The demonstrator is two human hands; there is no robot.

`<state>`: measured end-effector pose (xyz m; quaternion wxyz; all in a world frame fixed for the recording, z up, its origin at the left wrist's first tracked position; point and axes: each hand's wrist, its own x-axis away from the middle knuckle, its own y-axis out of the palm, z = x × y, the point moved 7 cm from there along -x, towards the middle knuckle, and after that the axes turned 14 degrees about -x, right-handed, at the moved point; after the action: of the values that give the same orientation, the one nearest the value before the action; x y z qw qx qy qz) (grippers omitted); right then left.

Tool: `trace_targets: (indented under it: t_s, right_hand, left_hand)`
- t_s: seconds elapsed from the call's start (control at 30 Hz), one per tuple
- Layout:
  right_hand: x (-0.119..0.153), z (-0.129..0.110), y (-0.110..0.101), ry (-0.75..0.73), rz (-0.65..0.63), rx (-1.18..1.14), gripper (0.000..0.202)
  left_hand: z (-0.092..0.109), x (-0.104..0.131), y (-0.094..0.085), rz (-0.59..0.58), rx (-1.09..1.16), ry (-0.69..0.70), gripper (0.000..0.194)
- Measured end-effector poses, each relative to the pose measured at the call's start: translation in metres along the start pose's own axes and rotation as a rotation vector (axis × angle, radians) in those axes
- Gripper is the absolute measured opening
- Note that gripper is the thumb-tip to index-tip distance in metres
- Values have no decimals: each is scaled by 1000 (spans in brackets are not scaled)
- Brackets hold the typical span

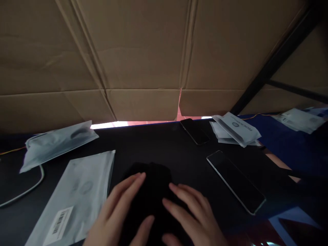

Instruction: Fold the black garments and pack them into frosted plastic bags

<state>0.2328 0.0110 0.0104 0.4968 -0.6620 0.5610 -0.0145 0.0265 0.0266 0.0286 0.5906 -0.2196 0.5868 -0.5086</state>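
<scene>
A black, cloth-like item (151,171) lies on the dark table at the bottom centre; its kind is too dark to make out. My left hand (120,208) rests along its left side, fingers stretched out and thumb apart. On the opposite side, my right hand (192,215) touches it with fingers spread. Left of my left hand is a frosted plastic pouch (79,188) with a barcode label. Farther right, a phone (235,181) lies on the table, screen dark.
A second dark phone (195,131) lies farther back, beside several white printed pouches (237,128). Another frosted pouch (61,141) sits at back left, near a white cable (28,189). Cardboard (143,51) stands along the far edge, with a black bar (271,65) slanting at right.
</scene>
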Motion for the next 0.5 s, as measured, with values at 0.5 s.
trace_targets:
  t_s: [0.5]
  right_hand:
    - [12,27,-44,200,317,40,37]
  left_hand:
    - [3,22,21,-176,-217,461,65]
